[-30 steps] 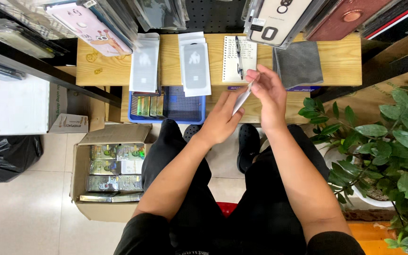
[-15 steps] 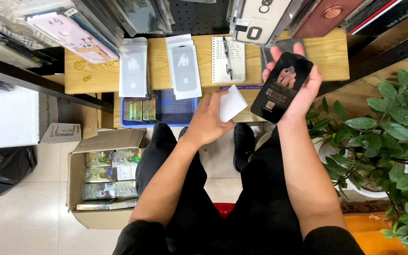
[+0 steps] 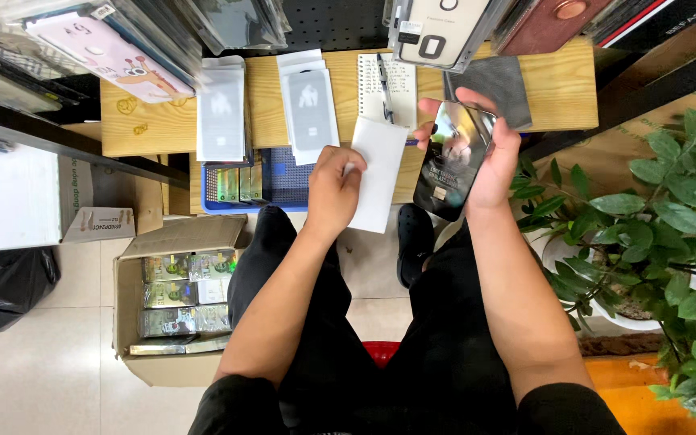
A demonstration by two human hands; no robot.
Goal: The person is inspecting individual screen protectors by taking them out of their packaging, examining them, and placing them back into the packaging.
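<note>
Head view: left hand (image 3: 333,187) has its grip closed on a white sleeve (image 3: 378,173), held above the lap. Right hand (image 3: 489,157) grips a glossy dark packet (image 3: 453,161) beside it, before the wooden desk (image 3: 557,89).

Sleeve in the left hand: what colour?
Plain white sleeve, pinched by the left hand; head view.
</note>
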